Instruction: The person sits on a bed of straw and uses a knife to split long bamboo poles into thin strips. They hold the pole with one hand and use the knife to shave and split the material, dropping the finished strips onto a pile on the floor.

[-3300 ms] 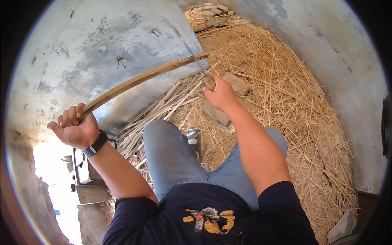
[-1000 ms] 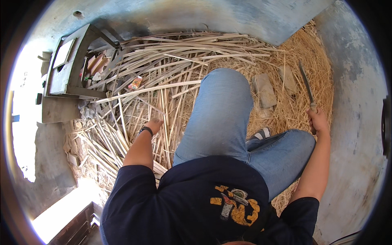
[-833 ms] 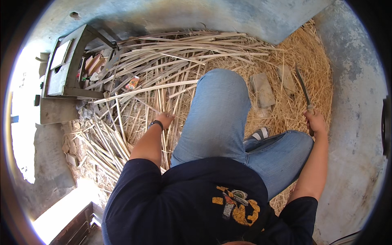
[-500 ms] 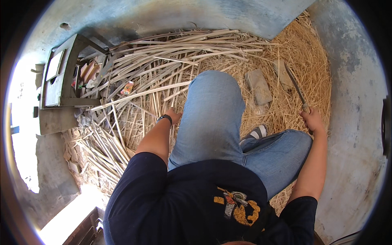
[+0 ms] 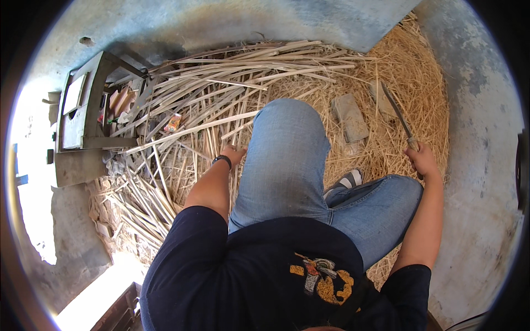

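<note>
My right hand (image 5: 423, 160) is closed round the pale handle of a long machete (image 5: 399, 114). Its dark, slightly curved blade points away from me over the straw, its tip near a flat stone slab (image 5: 382, 98). My left hand (image 5: 234, 155), with a dark band on the wrist, hangs low beside my raised left knee (image 5: 287, 146). Its fingers look loosely apart, partly hidden by the knee, and I see nothing held in them. Long split wooden strips (image 5: 221, 118) lie in front of and beside that hand.
Loose straw (image 5: 422, 83) covers the floor at the right. A grey brick (image 5: 350, 118) lies beyond my sandalled foot (image 5: 348, 180). At the left, a wooden frame (image 5: 83, 110) stands against the wall near a small orange packet (image 5: 173, 122). A bluish wall (image 5: 475, 165) rises close to my right.
The view has shifted slightly. My right hand keeps its hold on the machete, and my left hand stays beside the knee.
</note>
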A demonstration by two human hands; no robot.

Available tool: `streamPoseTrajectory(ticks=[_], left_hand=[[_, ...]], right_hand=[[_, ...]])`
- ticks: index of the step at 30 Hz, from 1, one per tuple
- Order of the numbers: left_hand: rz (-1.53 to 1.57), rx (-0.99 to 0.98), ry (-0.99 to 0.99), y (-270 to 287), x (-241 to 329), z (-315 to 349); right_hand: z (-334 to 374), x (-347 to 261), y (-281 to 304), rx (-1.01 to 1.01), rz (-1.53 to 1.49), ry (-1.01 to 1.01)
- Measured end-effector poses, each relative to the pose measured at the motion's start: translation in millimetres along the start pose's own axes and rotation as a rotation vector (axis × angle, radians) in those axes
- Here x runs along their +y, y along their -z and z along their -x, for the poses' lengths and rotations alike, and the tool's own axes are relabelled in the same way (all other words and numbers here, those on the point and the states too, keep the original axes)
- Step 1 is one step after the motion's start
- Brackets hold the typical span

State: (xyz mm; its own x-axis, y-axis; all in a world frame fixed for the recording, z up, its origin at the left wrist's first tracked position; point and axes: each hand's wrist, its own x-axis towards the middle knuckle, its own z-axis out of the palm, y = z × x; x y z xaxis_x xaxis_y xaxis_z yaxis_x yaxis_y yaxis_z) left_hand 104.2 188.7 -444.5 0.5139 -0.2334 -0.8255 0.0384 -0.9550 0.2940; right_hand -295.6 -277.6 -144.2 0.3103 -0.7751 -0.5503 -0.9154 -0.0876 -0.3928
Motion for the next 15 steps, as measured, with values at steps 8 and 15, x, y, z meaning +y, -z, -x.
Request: streamPoseTrajectory(ticks=[8,15], left_hand=[[-0.135,0.148,-0.024,13,18,19],[-0.172,0.362,-0.078,45,11,42]], right_hand=[[3,-6,0,0.014,0.004,-0.012],[4,-1,-2,0.027,-0.003,-0.013]])
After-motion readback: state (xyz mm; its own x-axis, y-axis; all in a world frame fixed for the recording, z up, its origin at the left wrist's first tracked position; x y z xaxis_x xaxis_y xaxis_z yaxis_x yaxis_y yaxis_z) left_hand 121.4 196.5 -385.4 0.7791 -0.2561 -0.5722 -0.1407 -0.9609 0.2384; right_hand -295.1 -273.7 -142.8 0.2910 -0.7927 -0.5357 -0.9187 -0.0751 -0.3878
